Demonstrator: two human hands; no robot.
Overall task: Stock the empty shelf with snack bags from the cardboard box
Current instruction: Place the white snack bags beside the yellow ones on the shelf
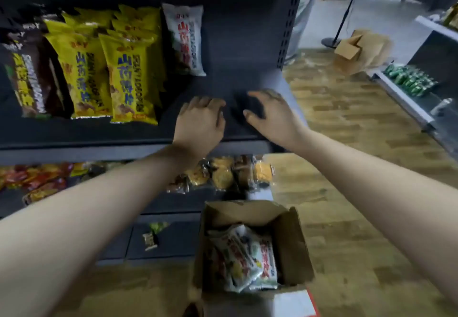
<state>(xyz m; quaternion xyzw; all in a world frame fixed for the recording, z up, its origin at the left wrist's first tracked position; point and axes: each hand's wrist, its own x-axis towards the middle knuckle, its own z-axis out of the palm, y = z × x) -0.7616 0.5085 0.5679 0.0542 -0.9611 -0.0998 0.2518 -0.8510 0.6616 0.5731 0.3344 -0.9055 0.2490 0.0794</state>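
Snack bags point(244, 257) well below both hands point(198, 120)

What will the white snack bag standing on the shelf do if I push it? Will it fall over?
Probably yes. The white snack bag stands tall on a narrow bottom edge, with bare shelf on its right, so it would likely tip that way. It looks puffy, so it is probably light and crinkly rather than stiff.

Brown snack bags point(29, 73) cut off at left edge, print on boxed bags point(247, 259) blurred, far cardboard box point(359, 48) smeared
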